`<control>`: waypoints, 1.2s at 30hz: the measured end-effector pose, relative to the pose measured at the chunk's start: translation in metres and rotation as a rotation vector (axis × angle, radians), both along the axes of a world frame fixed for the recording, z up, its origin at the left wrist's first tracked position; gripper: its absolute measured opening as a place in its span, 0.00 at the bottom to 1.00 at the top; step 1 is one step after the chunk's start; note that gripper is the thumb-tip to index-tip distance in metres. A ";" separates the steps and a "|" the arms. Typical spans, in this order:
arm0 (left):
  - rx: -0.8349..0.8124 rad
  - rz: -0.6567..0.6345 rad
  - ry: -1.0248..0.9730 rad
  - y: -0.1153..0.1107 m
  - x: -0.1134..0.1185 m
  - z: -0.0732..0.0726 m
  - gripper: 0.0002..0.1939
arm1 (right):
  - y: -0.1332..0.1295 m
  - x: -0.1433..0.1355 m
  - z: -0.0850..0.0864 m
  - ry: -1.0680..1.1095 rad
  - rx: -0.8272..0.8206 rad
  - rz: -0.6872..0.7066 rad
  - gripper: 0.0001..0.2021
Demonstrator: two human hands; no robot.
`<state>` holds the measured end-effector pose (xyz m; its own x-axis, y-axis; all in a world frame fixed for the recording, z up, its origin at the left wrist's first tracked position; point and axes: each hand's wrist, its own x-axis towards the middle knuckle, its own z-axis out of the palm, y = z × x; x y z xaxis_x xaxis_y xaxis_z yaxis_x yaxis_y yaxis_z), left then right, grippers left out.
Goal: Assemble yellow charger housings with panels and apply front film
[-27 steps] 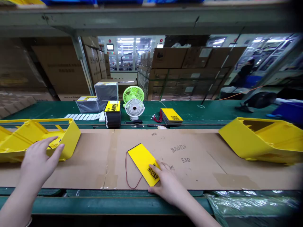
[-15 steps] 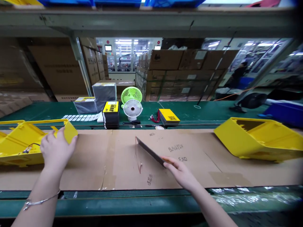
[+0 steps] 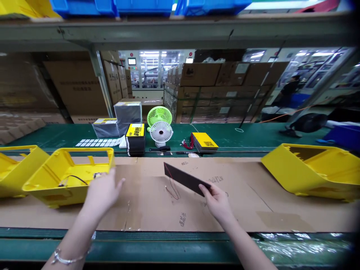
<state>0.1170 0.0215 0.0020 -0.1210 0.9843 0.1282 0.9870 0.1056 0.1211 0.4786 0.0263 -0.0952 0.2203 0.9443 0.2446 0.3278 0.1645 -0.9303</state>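
Note:
My left hand (image 3: 102,191) grips the right end of a yellow plastic housing (image 3: 56,191), its fingers over the wall and partly hidden. The housing lies open side up, with dark wires inside. Between the thumb and fingers of my right hand (image 3: 218,202) is a thin dark flat panel (image 3: 184,179), tilted above the cardboard. Thin red wires (image 3: 174,193) with a small connector hang from it. A second yellow housing (image 3: 19,176) sits at the far left, and another yellow housing (image 3: 306,172) rests on the right.
Brown cardboard (image 3: 149,210) covers the work surface. Behind it stand a white fan (image 3: 161,133), a green fan (image 3: 159,112), a stack of yellow-topped panels (image 3: 205,142) beside red wires, and a black stack with a yellow label (image 3: 136,140). Blue bins (image 3: 143,7) line the shelf above.
My left hand has moved right, bringing the yellow housing with it, away from the one at far left. The dark panel in my right hand has turned, showing more of its broad face.

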 end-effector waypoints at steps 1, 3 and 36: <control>-0.004 -0.127 -0.099 -0.008 0.014 0.005 0.31 | 0.003 0.001 0.006 0.007 0.026 -0.040 0.19; -0.066 -0.384 -0.344 -0.022 0.035 0.016 0.27 | 0.008 0.004 0.023 0.009 0.082 -0.138 0.19; 0.285 -0.448 -1.177 0.067 0.068 -0.014 0.10 | 0.067 -0.022 0.141 -0.432 0.037 0.367 0.13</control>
<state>0.1852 0.0883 -0.0117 0.0274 0.9240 0.3815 0.2142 -0.3782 0.9006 0.4570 0.0933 0.0455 -0.2480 0.9291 0.2744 0.5924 0.3695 -0.7159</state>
